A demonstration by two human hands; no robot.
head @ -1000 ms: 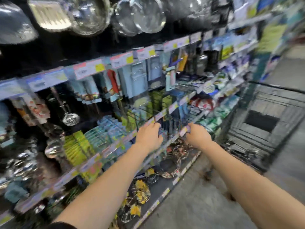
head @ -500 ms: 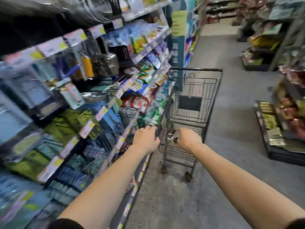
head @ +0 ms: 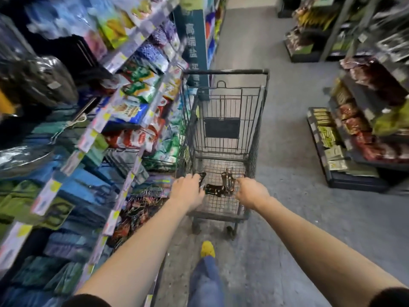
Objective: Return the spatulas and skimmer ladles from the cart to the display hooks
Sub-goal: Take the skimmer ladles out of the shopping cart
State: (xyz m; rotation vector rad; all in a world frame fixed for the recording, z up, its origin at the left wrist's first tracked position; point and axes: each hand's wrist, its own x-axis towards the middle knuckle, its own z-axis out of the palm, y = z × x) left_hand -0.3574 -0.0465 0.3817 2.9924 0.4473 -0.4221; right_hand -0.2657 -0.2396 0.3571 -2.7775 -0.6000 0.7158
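The aisle floor had opened ahead. Both arms had reached into the cart: left hand and right hand hovered beside dark utensils, their grip unclear. A sign beyond read 高端盐.

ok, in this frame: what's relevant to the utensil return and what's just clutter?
Relevant:
- cart
- dark utensils in the cart, types unclear
- left hand
- right hand

Clutter:
- packaged goods on left shelves
- right floor display
- blue aisle sign
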